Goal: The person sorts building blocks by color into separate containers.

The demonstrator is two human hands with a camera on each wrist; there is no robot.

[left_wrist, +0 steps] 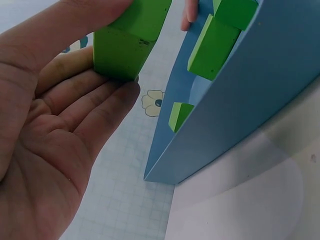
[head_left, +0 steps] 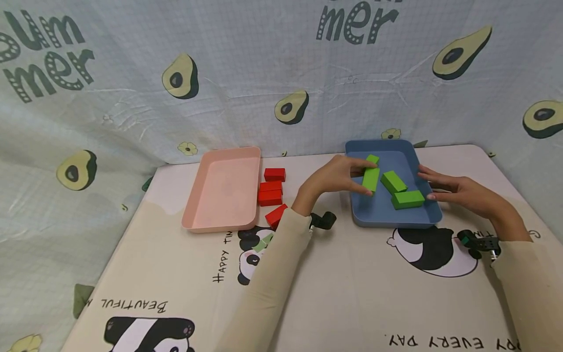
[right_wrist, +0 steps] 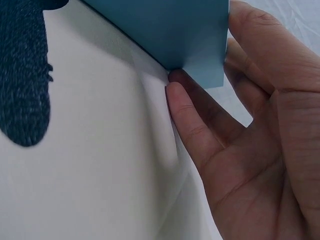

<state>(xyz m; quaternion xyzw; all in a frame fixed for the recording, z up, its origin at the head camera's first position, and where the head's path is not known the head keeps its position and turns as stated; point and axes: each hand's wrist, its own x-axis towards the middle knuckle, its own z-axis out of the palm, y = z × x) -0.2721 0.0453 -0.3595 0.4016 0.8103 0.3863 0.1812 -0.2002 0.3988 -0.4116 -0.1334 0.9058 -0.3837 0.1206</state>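
Note:
My left hand [head_left: 332, 176] pinches a green block [head_left: 371, 180] between thumb and fingers over the left part of a blue tray [head_left: 365, 218]. In the left wrist view the held green block [left_wrist: 122, 52] appears above the tray's rim, with the fingertips behind it. Three other green blocks lie in the tray: one behind the held block [head_left: 373, 159], one near the middle [head_left: 393, 182] and one at the front right [head_left: 408, 199]. My right hand [head_left: 466, 193] rests its extended fingers against the tray's right wall, with the thumb at the rim [right_wrist: 226, 45].
To the left stands a pink tray [head_left: 189, 222] with nothing in it. Several red blocks [head_left: 270, 198] lie in a row along its right side, one of them [head_left: 275, 216] partly behind my left sleeve. A printed cloth [head_left: 343, 293] covers the table; an avocado-patterned curtain [head_left: 246, 63] hangs behind.

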